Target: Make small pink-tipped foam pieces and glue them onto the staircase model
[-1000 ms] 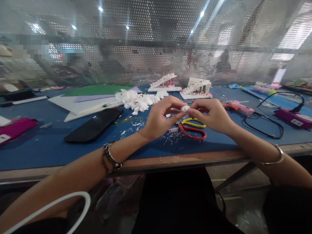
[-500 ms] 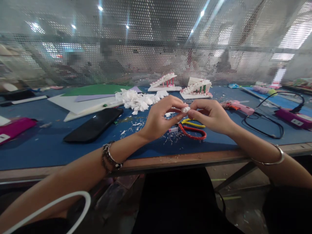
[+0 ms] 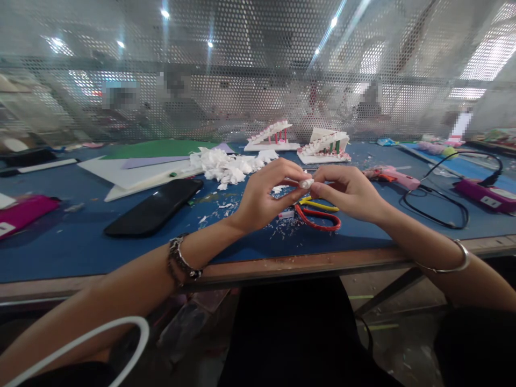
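Just right of the frame's centre, thumb and fingers of the left hand (image 3: pixel 262 197) and right hand (image 3: pixel 353 193) pinch a small white wad (image 3: pixel 306 184) between them, neither nearer; its longer axis seems to run side to side.

Dim hazy light, streaked glare from overhead lamps (image 3: pixel 334 22), perforated screen (image 3: pixel 250 59) blurred
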{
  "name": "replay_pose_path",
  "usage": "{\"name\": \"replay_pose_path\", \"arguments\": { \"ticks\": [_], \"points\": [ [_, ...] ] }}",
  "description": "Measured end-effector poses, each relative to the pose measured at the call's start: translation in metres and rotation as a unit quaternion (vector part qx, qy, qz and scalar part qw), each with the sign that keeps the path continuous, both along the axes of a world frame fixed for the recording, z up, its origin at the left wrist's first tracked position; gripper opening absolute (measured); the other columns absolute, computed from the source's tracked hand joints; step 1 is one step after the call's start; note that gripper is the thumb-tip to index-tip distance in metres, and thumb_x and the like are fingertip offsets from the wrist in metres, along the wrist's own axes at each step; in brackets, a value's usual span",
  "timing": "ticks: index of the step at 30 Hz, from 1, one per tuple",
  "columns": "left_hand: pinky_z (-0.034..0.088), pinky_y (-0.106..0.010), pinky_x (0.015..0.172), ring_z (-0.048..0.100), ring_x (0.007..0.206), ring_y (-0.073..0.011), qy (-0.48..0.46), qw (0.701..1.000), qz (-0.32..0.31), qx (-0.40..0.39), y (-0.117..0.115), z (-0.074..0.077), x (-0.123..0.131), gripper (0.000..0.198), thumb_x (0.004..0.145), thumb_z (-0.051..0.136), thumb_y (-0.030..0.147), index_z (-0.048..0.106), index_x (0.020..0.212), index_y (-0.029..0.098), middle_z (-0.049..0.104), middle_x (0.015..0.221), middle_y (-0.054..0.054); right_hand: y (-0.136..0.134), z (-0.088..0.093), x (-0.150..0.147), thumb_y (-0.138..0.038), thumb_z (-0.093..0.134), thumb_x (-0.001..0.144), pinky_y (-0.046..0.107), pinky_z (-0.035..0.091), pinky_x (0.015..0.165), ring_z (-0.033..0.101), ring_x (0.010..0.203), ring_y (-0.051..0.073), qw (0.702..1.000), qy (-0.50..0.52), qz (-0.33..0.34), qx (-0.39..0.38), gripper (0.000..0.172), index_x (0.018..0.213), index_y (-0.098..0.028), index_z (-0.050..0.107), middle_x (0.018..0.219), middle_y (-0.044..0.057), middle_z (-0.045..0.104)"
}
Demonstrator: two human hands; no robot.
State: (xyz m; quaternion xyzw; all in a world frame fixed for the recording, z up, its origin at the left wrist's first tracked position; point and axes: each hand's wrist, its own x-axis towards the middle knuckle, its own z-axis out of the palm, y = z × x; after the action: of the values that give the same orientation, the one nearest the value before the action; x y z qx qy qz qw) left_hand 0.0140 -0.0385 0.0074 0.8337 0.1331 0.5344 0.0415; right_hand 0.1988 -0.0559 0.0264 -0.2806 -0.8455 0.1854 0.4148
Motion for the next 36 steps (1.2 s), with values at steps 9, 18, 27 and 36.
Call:
{"name": "replay_pose_path", "arguments": {
  "ticks": [9,18,27,36],
  "points": [
    [0.053,-0.022,0.067,0.059,0.081,-0.0111,0.018,0.999,0.012,0.025,0.0001,0.0017,-0.0007,0.012,0.078,0.060,0.025,0.060,0.088,0.020,0.063,0.087,-0.002,-0.0018,0.0013,0.0007,-0.033,0.052,0.080,0.020,0.038,0.056,0.050,0.062,0.008,1.000,-0.004,0.002,-0.022,0.025,0.068,-0.012,0.058,0.067,0.002,0.057],
    [0.052,-0.025,0.071,0.059,0.082,-0.0118,0.027,0.998,0.006,0.051,0.0010,0.0033,-0.0011,0.012,0.078,0.060,0.019,0.060,0.090,0.021,0.064,0.088,-0.003,-0.0026,0.0017,0.0012,-0.033,0.053,0.081,0.019,0.036,0.056,0.048,0.061,0.006,1.000,-0.006,0.010,-0.026,0.026,0.067,-0.011,0.058,0.066,0.001,0.055],
    [0.052,-0.027,0.074,0.060,0.084,-0.0131,0.041,0.998,0.016,0.046,0.0019,0.0035,-0.0022,0.011,0.079,0.058,0.023,0.061,0.089,0.020,0.066,0.089,-0.004,-0.0032,0.0013,0.0009,-0.035,0.053,0.081,0.019,0.033,0.053,0.044,0.059,0.005,0.999,-0.007,0.014,-0.034,0.028,0.065,-0.012,0.057,0.065,0.000,0.051],
    [0.051,-0.026,0.076,0.060,0.086,-0.0125,0.039,0.998,-0.009,0.053,0.0025,0.0037,-0.0020,0.014,0.078,0.059,0.018,0.060,0.092,0.020,0.066,0.091,-0.003,-0.0022,0.0011,0.0016,-0.036,0.053,0.081,0.020,0.032,0.053,0.044,0.058,0.006,1.000,-0.017,0.015,-0.022,0.029,0.066,-0.011,0.058,0.064,0.000,0.052]
  ]
}}
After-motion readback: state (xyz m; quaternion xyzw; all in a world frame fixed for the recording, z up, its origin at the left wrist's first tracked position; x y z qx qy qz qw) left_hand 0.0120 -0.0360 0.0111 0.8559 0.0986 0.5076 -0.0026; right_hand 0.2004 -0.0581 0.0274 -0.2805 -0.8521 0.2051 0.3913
